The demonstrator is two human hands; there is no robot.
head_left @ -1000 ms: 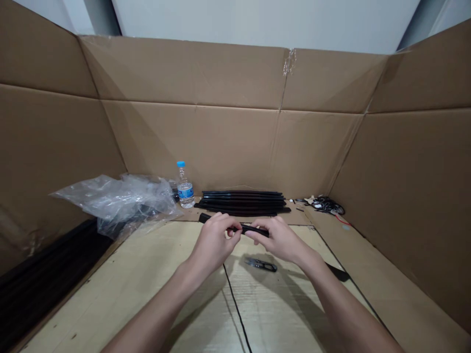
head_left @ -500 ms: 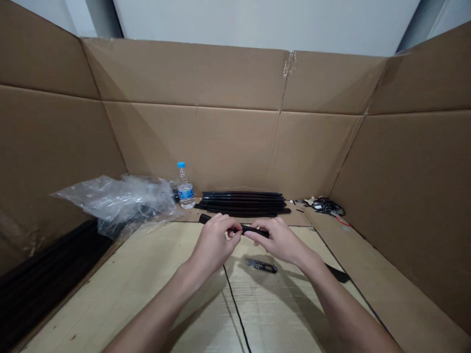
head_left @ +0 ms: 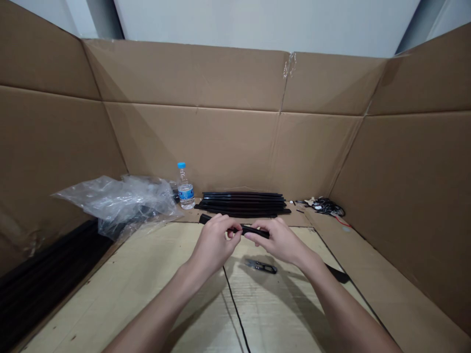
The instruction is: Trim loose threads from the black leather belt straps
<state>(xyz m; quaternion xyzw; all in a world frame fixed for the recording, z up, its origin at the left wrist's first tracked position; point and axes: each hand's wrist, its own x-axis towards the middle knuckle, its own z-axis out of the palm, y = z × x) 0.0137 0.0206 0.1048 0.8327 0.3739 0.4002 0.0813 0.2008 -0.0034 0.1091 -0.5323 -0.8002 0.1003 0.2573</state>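
Note:
My left hand point(head_left: 215, 241) and my right hand point(head_left: 279, 240) both grip a thin black strip point(head_left: 255, 232) in front of me. Its left end point(head_left: 204, 218) sticks out past my left fingers, and its right end stops at my right fingertips. My fingers hide its middle. Below the hands, a pair of black-handled thread snips point(head_left: 260, 266) lies on the pale cardboard work surface point(head_left: 279, 314), not touching either hand. A stack of similar black strips point(head_left: 243, 204) lies just beyond my hands.
A water bottle with a blue cap point(head_left: 186, 189) and a crumpled clear plastic bag point(head_left: 121, 203) stand to the far left. Tangled wires point(head_left: 327, 207) lie far right. A thin black cord point(head_left: 232, 299) crosses the surface. Cardboard walls point(head_left: 191, 73) surround the area.
Both hands keep the same grip on the black strip. The whole scene sits slightly lower in the frame, and the hands have barely moved.

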